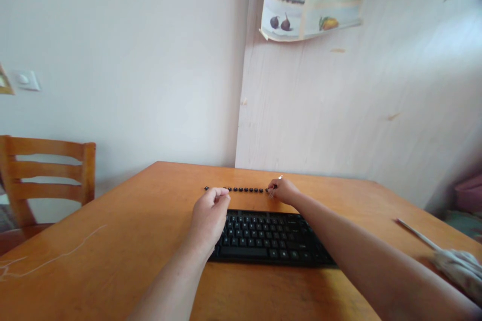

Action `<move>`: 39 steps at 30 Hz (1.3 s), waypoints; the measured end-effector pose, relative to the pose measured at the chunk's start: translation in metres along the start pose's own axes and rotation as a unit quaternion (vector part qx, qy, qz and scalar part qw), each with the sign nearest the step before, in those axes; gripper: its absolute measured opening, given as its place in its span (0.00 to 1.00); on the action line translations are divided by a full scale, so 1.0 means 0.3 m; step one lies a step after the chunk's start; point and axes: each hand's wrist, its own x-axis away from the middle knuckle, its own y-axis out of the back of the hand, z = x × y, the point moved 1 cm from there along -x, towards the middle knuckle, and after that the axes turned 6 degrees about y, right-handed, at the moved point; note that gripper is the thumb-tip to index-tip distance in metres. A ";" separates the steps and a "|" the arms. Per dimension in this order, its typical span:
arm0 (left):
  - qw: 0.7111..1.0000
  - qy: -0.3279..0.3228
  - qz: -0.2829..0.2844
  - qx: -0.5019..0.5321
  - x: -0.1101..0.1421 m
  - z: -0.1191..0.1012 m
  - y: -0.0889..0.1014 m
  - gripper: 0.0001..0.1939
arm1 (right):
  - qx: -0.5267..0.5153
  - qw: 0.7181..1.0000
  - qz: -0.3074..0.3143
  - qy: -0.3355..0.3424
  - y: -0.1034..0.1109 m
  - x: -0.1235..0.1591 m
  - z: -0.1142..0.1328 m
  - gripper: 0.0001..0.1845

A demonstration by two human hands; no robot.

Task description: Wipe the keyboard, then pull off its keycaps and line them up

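Note:
A black keyboard lies flat on the wooden table. Behind it runs a row of small black keycaps, spaced out from left to right. My left hand is closed above the keyboard's left end, thumb against curled fingers, hiding part of the row; whatever it may hold is hidden. At the row's right end my right hand pinches a small dark piece that looks like a keycap. A thin, shiny tip also shows by those fingers, too small to name. My right forearm covers the keyboard's right side.
On the right lie a thin pale stick and a crumpled grey cloth. White threads trail over the table's left side. A wooden chair stands at left. The wall behind carries a sheet of fruit paintings.

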 end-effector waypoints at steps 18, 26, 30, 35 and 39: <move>0.999 0.005 0.008 -0.034 0.006 -0.001 -0.002 0.11 | 0.015 1.000 0.006 0.018 -0.014 -0.013 -0.017 0.09; 0.999 -0.009 0.010 -0.049 0.001 0.002 -0.003 0.12 | -0.021 0.999 -0.025 0.030 0.031 0.011 -0.013 0.15; 0.997 -0.019 0.027 -0.076 -0.003 0.008 -0.005 0.12 | -0.083 0.994 -0.063 0.029 0.112 0.072 0.021 0.18; 0.988 -0.054 0.058 -0.136 0.002 0.013 -0.017 0.11 | -0.200 0.975 -0.100 -0.015 0.215 0.193 0.093 0.18; 0.980 -0.086 0.074 -0.166 0.016 0.003 -0.026 0.10 | -0.263 0.960 -0.089 -0.036 0.263 0.289 0.131 0.17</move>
